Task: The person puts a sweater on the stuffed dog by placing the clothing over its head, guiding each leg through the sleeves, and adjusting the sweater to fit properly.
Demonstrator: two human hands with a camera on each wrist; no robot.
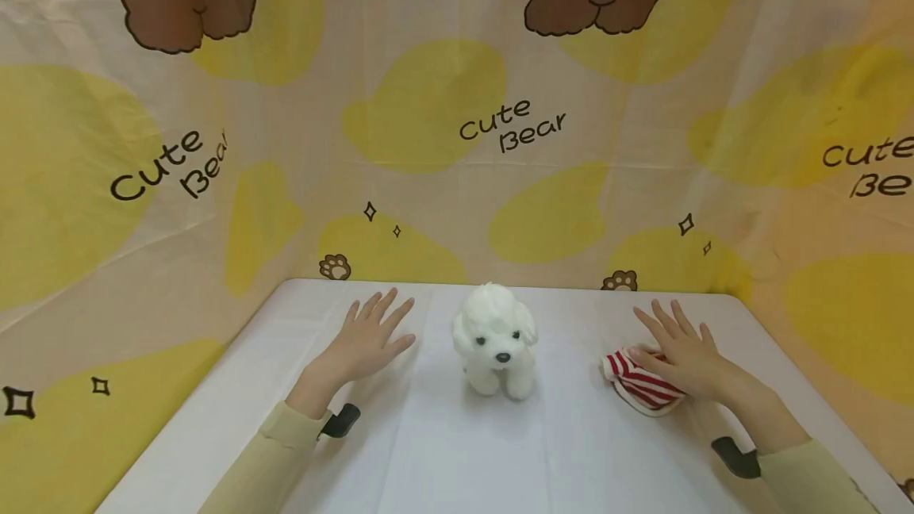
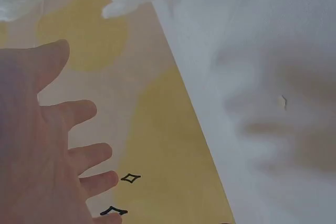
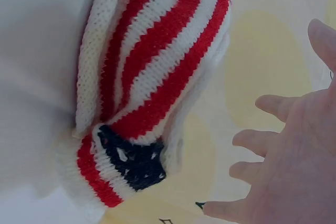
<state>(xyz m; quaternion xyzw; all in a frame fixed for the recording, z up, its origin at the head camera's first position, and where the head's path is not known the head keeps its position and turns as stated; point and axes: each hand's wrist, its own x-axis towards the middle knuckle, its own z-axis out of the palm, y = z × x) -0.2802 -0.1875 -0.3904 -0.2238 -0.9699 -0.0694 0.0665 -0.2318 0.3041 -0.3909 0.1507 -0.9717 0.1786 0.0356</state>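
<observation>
Left hand (image 1: 367, 343): flat on white table (image 1: 443, 450), fingers spread, holding nothing;
Right hand (image 1: 685, 355): open, resting on striped knit (image 1: 639, 387);
Plush dog (image 1: 495, 339): upright between them

Left hand (image 1: 367, 339) flat, palm down, fingers straight and spread, right hand (image 1: 681, 351) likewise flat with fingers spread, both forearms in beige sleeves (image 1: 274, 450), angled inward

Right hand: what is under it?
The right hand lies flat on a striped knit garment on the white table. The part beneath the palm is covered.
</observation>
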